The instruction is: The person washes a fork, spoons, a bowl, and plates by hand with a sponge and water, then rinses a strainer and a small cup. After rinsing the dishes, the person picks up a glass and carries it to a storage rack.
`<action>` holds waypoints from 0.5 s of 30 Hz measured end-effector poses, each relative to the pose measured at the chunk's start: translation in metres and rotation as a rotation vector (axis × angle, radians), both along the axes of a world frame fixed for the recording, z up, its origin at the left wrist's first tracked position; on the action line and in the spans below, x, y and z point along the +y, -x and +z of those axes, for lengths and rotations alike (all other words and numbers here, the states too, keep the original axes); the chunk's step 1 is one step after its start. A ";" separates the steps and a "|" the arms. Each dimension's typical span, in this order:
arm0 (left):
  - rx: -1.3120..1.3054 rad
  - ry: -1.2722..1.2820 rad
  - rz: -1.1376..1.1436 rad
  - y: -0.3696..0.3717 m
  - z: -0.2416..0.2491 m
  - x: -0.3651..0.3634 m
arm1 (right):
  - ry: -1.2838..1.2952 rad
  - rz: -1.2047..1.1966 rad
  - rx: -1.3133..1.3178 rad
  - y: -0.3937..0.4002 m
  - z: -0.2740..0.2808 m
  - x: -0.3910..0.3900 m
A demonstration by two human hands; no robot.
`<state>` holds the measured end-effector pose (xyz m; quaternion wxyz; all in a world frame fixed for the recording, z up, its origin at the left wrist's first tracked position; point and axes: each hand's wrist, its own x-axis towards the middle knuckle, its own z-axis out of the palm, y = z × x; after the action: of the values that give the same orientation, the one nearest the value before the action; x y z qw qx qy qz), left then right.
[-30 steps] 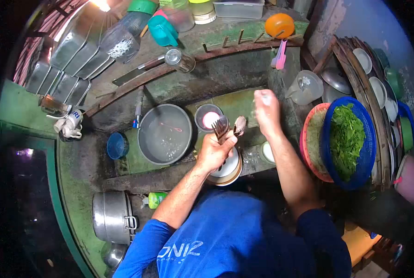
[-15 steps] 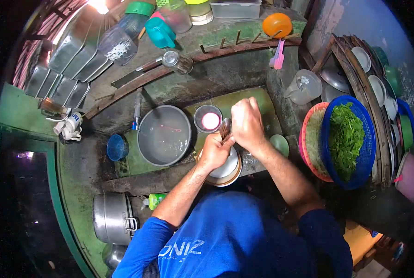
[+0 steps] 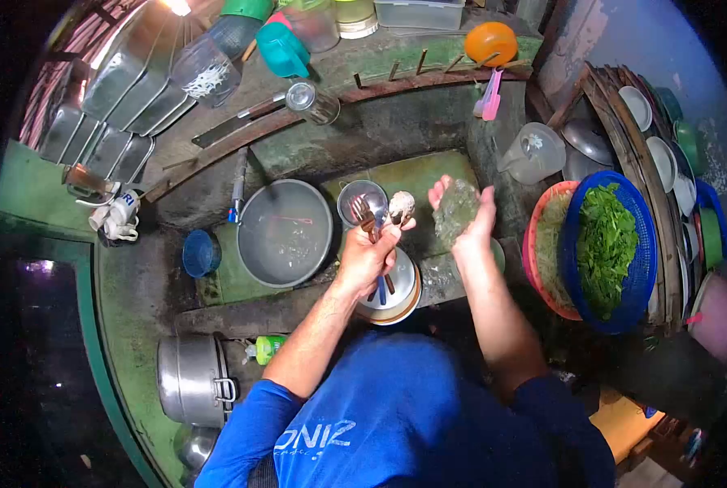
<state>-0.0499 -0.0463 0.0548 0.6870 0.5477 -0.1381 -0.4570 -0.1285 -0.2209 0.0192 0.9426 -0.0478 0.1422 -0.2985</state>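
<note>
A bunch of forks and spoons (image 3: 363, 215) is gripped in my left hand (image 3: 367, 259), heads pointing up and away, with a whitish foamy lump at one head. To its right, my right hand (image 3: 476, 224) holds a greenish, see-through scouring pad (image 3: 458, 213), palm turned up. Below my left hand stands a stack of plates (image 3: 411, 307) with metal lids on it. Just beyond the cutlery is a small grey bowl (image 3: 350, 192); its contents are partly hidden. A large grey basin (image 3: 258, 236) of cloudy water sits to the left, with a thin reddish thing in it.
A blue basket of leafy greens (image 3: 610, 244) overlaps a pink basket (image 3: 542, 268) at the right. A blue cup (image 3: 201, 254) stands left of the basin under a tap (image 3: 237, 199). A knife (image 3: 225, 130) and glass jar (image 3: 315, 104) lie on the ledge. A large pot (image 3: 189, 382) is lower left.
My right hand has moved right and down, away from the cutlery, and turned to show the pad. The cutlery in my left hand has tilted and spread, now over the small bowl.
</note>
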 end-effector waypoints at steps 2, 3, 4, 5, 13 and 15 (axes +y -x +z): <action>0.014 0.033 0.041 0.000 0.001 -0.003 | -0.069 0.068 0.282 0.012 0.022 0.036; 0.013 0.034 0.041 -0.003 0.000 -0.003 | -0.100 0.191 0.340 0.019 0.034 0.049; -0.016 0.021 0.027 -0.006 -0.004 0.000 | 0.038 0.194 0.327 0.026 0.026 0.049; -0.044 0.004 0.012 -0.007 -0.006 0.002 | 0.173 0.196 0.313 0.031 0.017 0.047; -0.137 -0.017 -0.086 0.005 0.013 -0.008 | 1.801 -0.348 0.703 0.009 0.054 0.035; -0.118 0.007 -0.078 0.006 0.008 -0.006 | 1.859 -0.395 0.746 0.008 0.050 0.030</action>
<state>-0.0557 -0.0524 0.0628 0.6613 0.5655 -0.2014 -0.4498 -0.1366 -0.1907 0.0691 0.3620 -0.8263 0.1439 -0.4068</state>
